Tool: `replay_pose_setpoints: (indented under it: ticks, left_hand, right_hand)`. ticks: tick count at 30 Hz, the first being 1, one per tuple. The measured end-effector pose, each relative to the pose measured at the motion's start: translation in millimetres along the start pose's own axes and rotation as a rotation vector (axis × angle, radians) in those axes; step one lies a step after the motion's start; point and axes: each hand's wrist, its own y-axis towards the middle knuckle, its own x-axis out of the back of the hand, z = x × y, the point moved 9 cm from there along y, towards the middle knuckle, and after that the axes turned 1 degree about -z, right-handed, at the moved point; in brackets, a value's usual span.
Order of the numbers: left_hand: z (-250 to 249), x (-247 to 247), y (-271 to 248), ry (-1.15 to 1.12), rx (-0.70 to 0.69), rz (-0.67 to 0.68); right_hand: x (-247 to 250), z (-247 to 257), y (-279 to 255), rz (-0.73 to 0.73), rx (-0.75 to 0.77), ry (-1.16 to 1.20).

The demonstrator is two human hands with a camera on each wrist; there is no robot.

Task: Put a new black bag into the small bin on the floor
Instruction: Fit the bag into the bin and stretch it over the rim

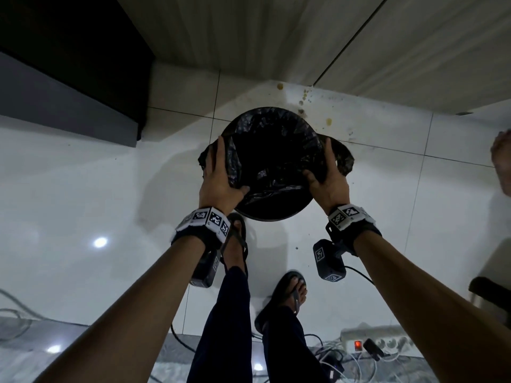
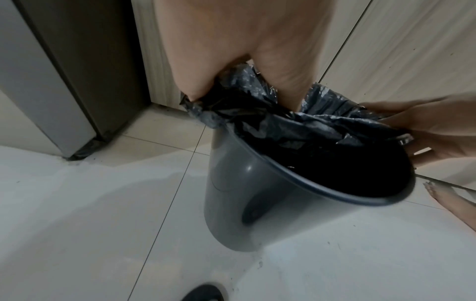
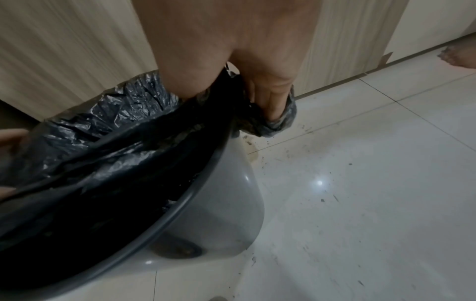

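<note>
A small round grey bin (image 1: 273, 214) (image 2: 237, 195) (image 3: 231, 203) stands on the white tile floor by a wood-grain cabinet. A crinkled black bag (image 1: 271, 156) (image 2: 257, 118) (image 3: 108, 126) lies inside it, its mouth spread over the far rim; the near rim is bare. My left hand (image 1: 221, 178) (image 2: 231, 67) grips the bag's edge at the bin's left side, thumb inside and fingers outside. My right hand (image 1: 326, 172) (image 3: 247, 81) grips the bag's edge at the right side, where a fold hangs outside the rim.
A dark appliance (image 1: 69, 78) stands at the left, the cabinet (image 1: 304, 37) behind the bin. Stains (image 1: 304, 100) mark the floor near the cabinet. My sandalled feet (image 1: 287, 297) are just in front of the bin. Another person's bare foot (image 1: 502, 161) is at the right. A power strip and cables (image 1: 367, 344) lie behind me.
</note>
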Motion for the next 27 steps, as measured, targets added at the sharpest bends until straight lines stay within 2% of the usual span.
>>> replay_pose_setpoints:
  ticks: [5,8,11,15,18,23,27]
  left_hand:
    - [17.9,-12.9,-22.9,-0.117,0.047,-0.063]
    - [23.2,-18.3,-23.0,-0.178,0.071,-0.04]
    - [21.4,-16.5,-22.9,-0.139,0.045,-0.026]
    - [20.7,-9.0,-38.6,-0.079,0.035,-0.077]
    - [26.2,-8.9,-51.0,-0.053,0.054,-0.037]
    - [38.8,-20.4,-59.2,-0.063,-0.005,0.064]
    - [49.0,-30.1,-61.3,-0.167,-0.015,0.042]
  right_hand:
    - [-11.1,-8.6,-15.9,0.044,0.001,0.052]
    - [-16.3,-11.2,-12.7,0.04,-0.007,0.069]
    - [-16.0,-10.6,-11.5,0.059,-0.027,0.054]
    - [-1.5,-15.6,-24.4,-0.023,-0.022,-0.015]
    - [6.1,-19.4,-36.3,-0.017,0.003,-0.046]
    - [-10.3,-37.2,-44.8,0.105,-0.001,0.015]
    - [-32.6,-38.6,-41.3,0.115,-0.043,0.163]
